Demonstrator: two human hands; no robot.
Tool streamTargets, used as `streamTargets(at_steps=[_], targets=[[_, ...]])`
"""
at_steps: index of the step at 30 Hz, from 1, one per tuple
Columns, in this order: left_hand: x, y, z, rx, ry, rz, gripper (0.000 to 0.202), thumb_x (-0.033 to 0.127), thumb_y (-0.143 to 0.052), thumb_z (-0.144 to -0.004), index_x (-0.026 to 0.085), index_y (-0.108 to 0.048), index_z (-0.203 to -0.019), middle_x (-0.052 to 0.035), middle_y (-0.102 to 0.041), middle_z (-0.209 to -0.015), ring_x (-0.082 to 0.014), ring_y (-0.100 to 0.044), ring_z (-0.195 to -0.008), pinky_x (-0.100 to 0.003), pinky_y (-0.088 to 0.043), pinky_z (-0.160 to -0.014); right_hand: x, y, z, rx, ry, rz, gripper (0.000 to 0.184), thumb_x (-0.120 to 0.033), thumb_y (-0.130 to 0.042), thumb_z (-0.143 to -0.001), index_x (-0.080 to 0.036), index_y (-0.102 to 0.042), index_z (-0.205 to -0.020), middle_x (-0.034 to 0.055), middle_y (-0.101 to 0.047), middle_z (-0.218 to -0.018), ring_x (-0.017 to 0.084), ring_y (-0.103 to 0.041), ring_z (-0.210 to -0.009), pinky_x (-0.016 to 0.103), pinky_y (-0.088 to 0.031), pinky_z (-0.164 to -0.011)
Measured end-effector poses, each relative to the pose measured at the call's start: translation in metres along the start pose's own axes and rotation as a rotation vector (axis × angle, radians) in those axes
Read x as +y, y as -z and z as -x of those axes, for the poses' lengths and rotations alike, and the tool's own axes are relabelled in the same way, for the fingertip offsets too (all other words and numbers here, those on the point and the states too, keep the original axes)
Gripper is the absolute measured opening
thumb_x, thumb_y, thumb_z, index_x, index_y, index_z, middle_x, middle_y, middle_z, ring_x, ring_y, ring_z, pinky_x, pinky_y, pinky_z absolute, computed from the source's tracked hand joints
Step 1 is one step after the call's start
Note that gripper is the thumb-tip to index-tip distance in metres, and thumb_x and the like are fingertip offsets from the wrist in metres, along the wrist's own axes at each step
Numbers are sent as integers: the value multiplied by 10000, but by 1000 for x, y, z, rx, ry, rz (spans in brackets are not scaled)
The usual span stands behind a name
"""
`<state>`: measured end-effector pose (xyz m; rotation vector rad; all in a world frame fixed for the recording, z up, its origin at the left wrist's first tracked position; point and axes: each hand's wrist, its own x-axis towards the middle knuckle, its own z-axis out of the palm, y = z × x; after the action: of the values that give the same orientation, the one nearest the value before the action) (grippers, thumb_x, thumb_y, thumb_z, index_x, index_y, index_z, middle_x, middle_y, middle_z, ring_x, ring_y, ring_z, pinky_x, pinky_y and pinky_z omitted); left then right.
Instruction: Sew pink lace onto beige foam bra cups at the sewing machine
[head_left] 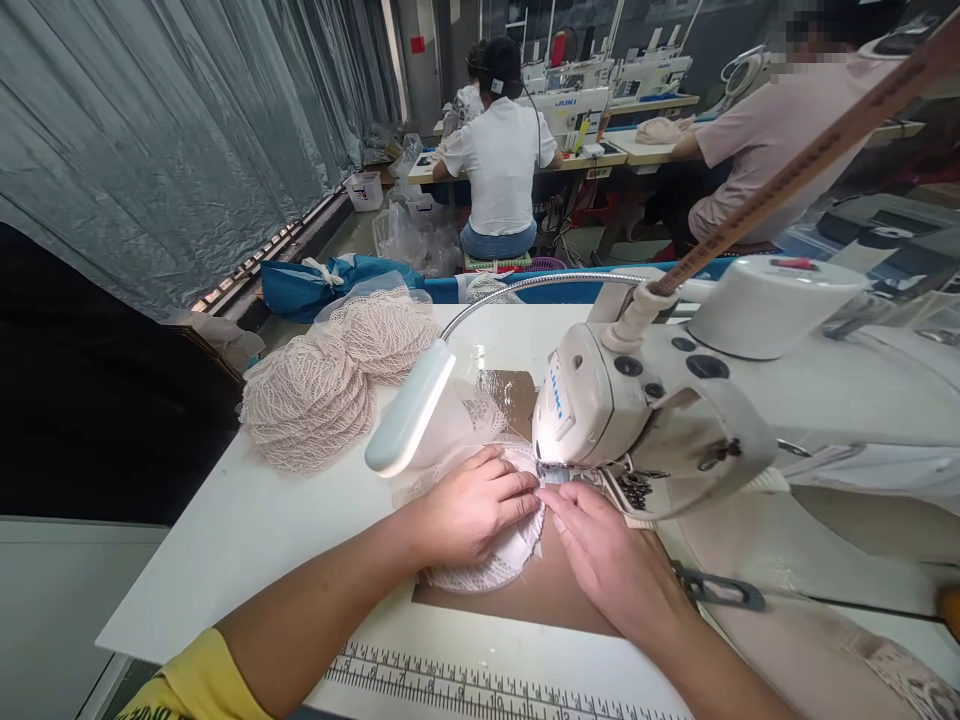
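My left hand (471, 508) lies over a round white lace piece (491, 575), its fingers stretched flat on the fabric and pointing at the needle area. My right hand (600, 545) is closed in a pinch at the right edge of the same piece, just in front of the presser foot. The fingertips of both hands nearly meet there. Above them stands the white head of a JUKI sewing machine (592, 400). The needle itself is mostly hidden behind the fingers. A brown mat (517, 605) lies beneath the lace.
Stacks of beige lace pieces (307, 405) sit left on the white table (195, 540). A lit lamp (411, 408) on a bendy neck hangs over the work. A printed ruler scale (465, 690) runs along the front edge. A thread cone (772, 305) stands right; two people sit at machines beyond.
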<state>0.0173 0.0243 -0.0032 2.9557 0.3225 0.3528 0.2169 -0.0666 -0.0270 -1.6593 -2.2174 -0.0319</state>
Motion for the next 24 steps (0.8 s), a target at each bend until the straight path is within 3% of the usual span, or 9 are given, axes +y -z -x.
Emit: streamTargets(at_steps=[10, 17, 24], targets=[[-1, -1, -4, 14, 23, -25, 409, 161, -480, -856, 78, -541, -1252, -126, -600, -1264, -268, -517, -1039, -458, -346, -1011, 2, -13, 0, 61, -12, 120, 407, -129, -392, -906, -194, -686, -1180, 141, -693, -1126, 224, -685, -859, 308, -546, -719], [-3, -6, -5, 44, 19, -33, 372, 155, -452, -894, 69, -547, -1243, -132, -622, -1206, -259, -523, -1016, -435, -386, -968, 1, -13, -1, 131, 1, 158, 382, -109, -425, -897, -206, -709, -1133, 88, -713, -1111, 208, -681, -854, 284, -529, -739], [-6, -8, -6, 60, 10, -59, 328, 150, -405, -944, 85, -551, -1230, -112, -625, -1207, -241, -536, -1016, -411, -422, -942, 0, -14, 0, 150, 19, 185, 394, -84, -425, -880, -196, -709, -1128, 94, -710, -1122, 217, -679, -887, 299, -527, -772]])
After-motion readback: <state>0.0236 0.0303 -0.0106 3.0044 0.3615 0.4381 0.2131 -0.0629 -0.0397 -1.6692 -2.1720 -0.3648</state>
